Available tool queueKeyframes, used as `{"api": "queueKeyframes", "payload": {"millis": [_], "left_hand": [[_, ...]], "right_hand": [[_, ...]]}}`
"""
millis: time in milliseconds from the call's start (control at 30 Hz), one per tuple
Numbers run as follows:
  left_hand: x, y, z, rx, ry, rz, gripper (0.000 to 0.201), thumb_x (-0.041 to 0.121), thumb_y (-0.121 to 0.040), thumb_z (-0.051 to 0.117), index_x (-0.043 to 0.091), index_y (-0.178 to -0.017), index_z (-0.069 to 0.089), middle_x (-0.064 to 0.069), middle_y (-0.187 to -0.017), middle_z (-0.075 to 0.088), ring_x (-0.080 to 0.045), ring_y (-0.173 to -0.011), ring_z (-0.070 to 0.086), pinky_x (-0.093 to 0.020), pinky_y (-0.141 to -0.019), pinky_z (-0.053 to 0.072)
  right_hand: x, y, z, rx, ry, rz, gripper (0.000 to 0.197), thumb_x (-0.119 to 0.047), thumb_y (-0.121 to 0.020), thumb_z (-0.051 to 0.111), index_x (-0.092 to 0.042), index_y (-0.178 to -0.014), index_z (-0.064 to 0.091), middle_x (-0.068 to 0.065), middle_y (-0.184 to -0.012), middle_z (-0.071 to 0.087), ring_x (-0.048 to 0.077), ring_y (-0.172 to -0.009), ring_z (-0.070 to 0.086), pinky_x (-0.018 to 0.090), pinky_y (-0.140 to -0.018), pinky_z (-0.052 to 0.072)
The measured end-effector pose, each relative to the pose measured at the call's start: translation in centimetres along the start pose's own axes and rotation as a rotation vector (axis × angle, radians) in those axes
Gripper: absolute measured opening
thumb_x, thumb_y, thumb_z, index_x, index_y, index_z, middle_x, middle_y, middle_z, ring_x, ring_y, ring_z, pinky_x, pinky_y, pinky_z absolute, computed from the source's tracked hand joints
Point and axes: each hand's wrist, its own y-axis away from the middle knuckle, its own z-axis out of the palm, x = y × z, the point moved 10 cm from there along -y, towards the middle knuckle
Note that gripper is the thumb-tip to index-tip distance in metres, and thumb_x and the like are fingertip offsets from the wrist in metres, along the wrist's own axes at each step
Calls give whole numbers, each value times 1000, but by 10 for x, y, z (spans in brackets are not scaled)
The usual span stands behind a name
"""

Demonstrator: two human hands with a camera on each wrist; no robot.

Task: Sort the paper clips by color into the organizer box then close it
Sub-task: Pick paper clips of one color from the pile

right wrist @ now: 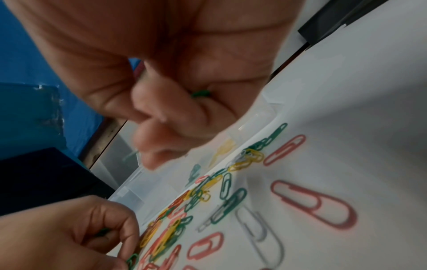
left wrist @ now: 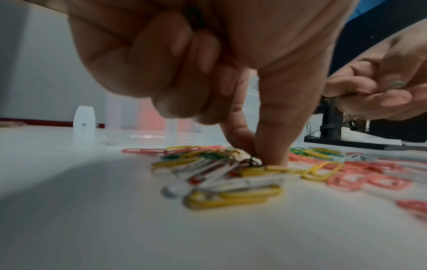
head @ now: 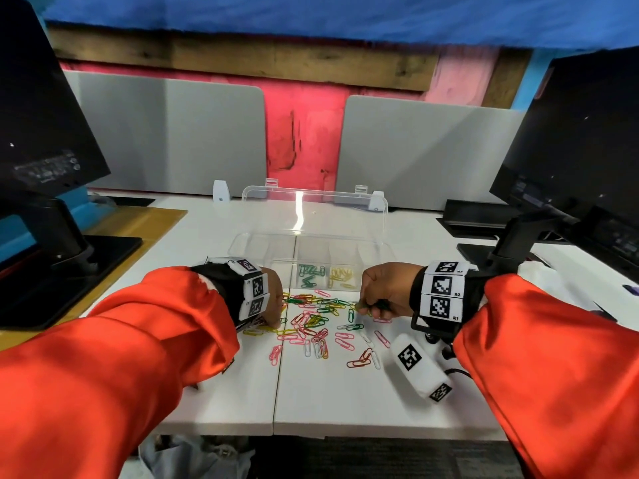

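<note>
A clear organizer box (head: 238, 244) stands on the white table with its lid (head: 311, 209) tipped back. One compartment holds green clips (head: 309, 273), the one to its right yellow clips (head: 340, 274). Before the box lies a mixed pile of clips (head: 318, 321). My left hand (head: 273, 305) is at the pile's left edge. Its thumb and forefinger (left wrist: 256, 155) pinch a dark green clip on the table, and another green clip (left wrist: 195, 18) sits under the curled fingers. My right hand (head: 380, 292), at the pile's right edge, is curled round green clips (right wrist: 200, 94).
Black monitors on stands flank the work area, one at the left (head: 41, 133) and one at the right (head: 570, 150). Grey divider panels (head: 166, 133) rise behind the box. A white tagged cylinder (head: 420, 369) lies under my right wrist. The table's front edge (head: 311, 432) is near.
</note>
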Motion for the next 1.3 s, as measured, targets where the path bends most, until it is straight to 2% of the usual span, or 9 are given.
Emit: {"api": "queueKeyframes", "payload": {"millis": [67,167,267,467,633,833,1000,1133,1300], "left_hand": [[1,5,-3,17,26,-8,27,29,-83,66,13,-104,68,-1,-97,61,-13,-91,54,-23,-75,45],[-4,11,-8,35,141,-54,29,25,-87,61,6,-108,65,-4,-86,59,-12,-72,47,-18,-54,35],[-15,12,-1,-51,510,-144,17,7,-84,62,8,-69,54,-4,-56,45,-11,-39,35,-13,-39,27],[-7,18,12,-173,813,-106,26,-3,-87,43,10,-64,43,-7,-62,39,-12,-50,27,-13,-41,23],[2,25,8,-165,1053,-89,34,-5,-89,27,12,-87,57,-4,-59,37,-10,-47,29,-8,-33,24],[12,27,6,-212,1274,-30,34,-2,-84,23,5,-67,52,-5,-54,41,-13,-43,35,-9,-33,29],[2,22,1,-86,1027,-128,16,7,-86,45,14,-72,48,1,-51,33,-10,-38,29,-12,-38,22],[28,27,-19,90,255,99,6,21,-83,63,22,-82,57,9,-69,50,-4,-59,43,-16,-48,35],[59,24,-7,24,-56,233,23,24,-79,70,25,-101,62,9,-89,52,-11,-81,48,-14,-52,31]], "right_hand": [[4,1,-5,23,-61,19,38,13,-87,24,-7,-74,54,10,-62,50,12,-38,42,15,-35,31],[11,2,-5,-14,-128,57,44,6,-88,21,-5,-82,63,7,-62,43,14,-48,34,16,-34,30],[20,4,-3,-38,-135,127,37,-8,-94,31,-4,-73,61,2,-58,42,11,-47,34,14,-33,29],[36,5,-2,-12,-161,221,30,-9,-94,38,-6,-67,50,4,-61,41,8,-28,39,11,-30,29],[31,6,-7,27,-154,179,28,-13,-92,52,-10,-65,47,2,-60,39,10,-43,37,12,-32,27],[33,2,-18,91,-123,166,29,6,-92,35,-7,-76,56,8,-67,48,8,-26,47,11,-32,35],[34,5,-16,66,-5,167,33,9,-90,34,-6,-75,59,9,-66,49,9,-31,43,12,-33,32],[17,11,-12,69,389,148,13,2,-77,55,-7,-82,63,5,-59,44,14,-44,33,17,-36,26],[-3,5,4,18,839,-23,17,-20,-86,61,-20,-103,64,-12,-67,47,1,-55,39,9,-37,37]]}}
